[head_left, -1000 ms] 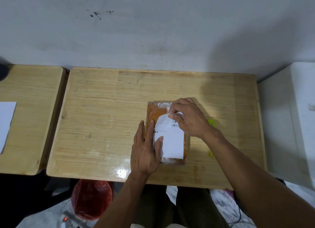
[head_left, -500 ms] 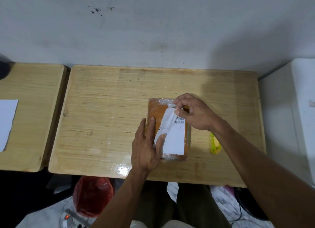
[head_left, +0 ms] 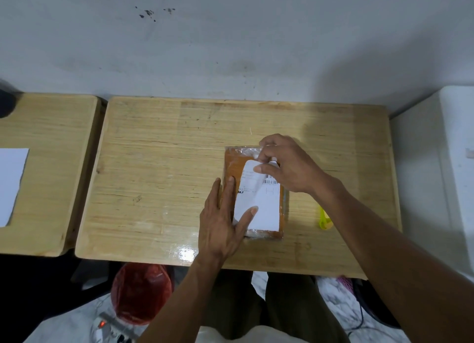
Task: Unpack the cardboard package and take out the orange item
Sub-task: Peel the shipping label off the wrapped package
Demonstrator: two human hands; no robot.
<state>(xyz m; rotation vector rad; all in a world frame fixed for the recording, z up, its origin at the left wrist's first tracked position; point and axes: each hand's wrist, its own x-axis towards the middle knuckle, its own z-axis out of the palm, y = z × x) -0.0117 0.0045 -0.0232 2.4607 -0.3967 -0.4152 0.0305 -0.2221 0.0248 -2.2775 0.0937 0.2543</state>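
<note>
A flat brown cardboard package (head_left: 236, 164) wrapped in clear tape lies on the wooden table (head_left: 164, 178), right of centre. A white shipping label (head_left: 264, 204) covers most of its top. My left hand (head_left: 225, 222) lies flat on the package's left side, fingers straight, thumb on the label. My right hand (head_left: 287, 163) is at the package's far end and pinches the label's upper corner, which is peeled up and folded over. The orange item is not visible.
A yellow-green tool (head_left: 324, 221) lies on the table just right of the package, partly under my right forearm. A second wooden table (head_left: 51, 178) with a white sheet (head_left: 10, 183) stands at the left. A white box (head_left: 436, 163) is at the right, a red bag (head_left: 141, 291) below the table.
My right hand has peeled the label's far corner up from the package and folded it over. My left hand stays pressed on the package. The yellow-green tool has come into view beside my forearm.
</note>
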